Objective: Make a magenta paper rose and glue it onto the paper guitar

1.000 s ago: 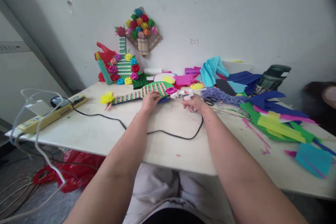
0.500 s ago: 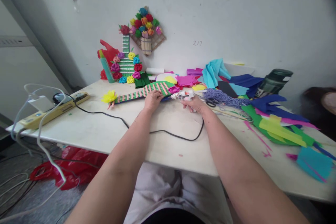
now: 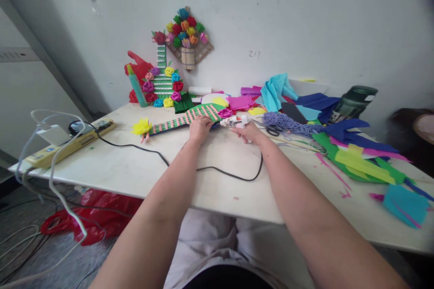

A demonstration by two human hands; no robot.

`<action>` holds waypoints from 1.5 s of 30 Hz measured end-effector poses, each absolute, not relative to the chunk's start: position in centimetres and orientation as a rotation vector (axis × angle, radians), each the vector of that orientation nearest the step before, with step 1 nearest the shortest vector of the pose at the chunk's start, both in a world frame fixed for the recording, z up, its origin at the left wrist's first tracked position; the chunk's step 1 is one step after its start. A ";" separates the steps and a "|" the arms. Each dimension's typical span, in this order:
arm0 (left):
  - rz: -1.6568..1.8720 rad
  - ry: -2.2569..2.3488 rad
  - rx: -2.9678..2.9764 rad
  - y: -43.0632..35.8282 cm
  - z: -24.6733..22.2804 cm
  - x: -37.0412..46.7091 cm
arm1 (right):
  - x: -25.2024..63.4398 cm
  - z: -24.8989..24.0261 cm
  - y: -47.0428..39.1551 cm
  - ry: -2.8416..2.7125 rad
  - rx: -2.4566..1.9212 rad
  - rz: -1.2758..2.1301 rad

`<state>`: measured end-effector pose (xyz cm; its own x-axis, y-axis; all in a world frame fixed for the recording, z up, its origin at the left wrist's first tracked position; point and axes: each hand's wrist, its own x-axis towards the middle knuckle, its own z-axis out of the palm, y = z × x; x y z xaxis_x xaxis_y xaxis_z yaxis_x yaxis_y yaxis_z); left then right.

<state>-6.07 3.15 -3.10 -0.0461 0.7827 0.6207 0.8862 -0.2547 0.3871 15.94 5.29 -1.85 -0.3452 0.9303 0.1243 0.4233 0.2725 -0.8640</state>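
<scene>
On the surface, the guitar lies under the left hand, its grip unclear. The right hand stays wrapped round the glue gun, barely shifted, suggesting the same step continues.

1. The wall behind is plain pale grey, with faint scuffs and a small handwritten number, seemingly 217.
2. At left stands a pale cabinet, crossed by a greyer band.
3. The bench is white-topped and runs close along the wall.
4. The floor is grey and speckled, with loose cables trailing over it.
5. Light is soft; the wall darkens beside the cabinet.
</scene>
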 end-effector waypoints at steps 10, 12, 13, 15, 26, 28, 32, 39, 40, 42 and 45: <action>-1.167 -1.766 -2.056 3.3 -3.2 -6.2 | 16.0 -1.4 4.9 -1.941 -1.260 0.969; -1.147 -1.756 -2.043 3.4 -3.3 -6.3 | 16.1 -1.3 5.0 -1.948 -1.268 0.951; -1.136 -1.753 -2.036 3.4 -3.3 -6.3 | 16.2 -1.3 5.0 -1.944 -1.271 0.943; -1.120 -1.757 -2.020 3.3 -3.3 -6.3 | 16.4 -1.4 5.1 -1.923 -1.262 0.943; -1.059 -1.854 -1.969 2.7 -2.9 -6.0 | 17.2 -0.9 4.9 -1.782 -1.225 1.091; -1.069 -1.858 -1.968 2.5 -2.7 -6.0 | 17.1 -0.7 4.7 -1.754 -1.217 1.111; -1.079 -1.858 -1.972 2.3 -2.6 -5.9 | 17.0 -0.4 4.4 -1.727 -1.248 1.117; -1.064 -1.862 -1.979 2.5 -2.9 -6.0 | 17.0 -0.5 4.5 -1.733 -1.298 1.067; -1.061 -1.863 -1.980 2.5 -2.9 -6.0 | 16.9 -0.5 4.5 -1.737 -1.300 1.059; -1.057 -1.866 -1.983 2.5 -2.9 -6.1 | 16.9 -0.5 4.4 -1.749 -1.306 1.045; -1.054 -1.868 -1.981 2.5 -2.8 -6.0 | 17.0 -0.6 4.5 -1.760 -1.312 1.022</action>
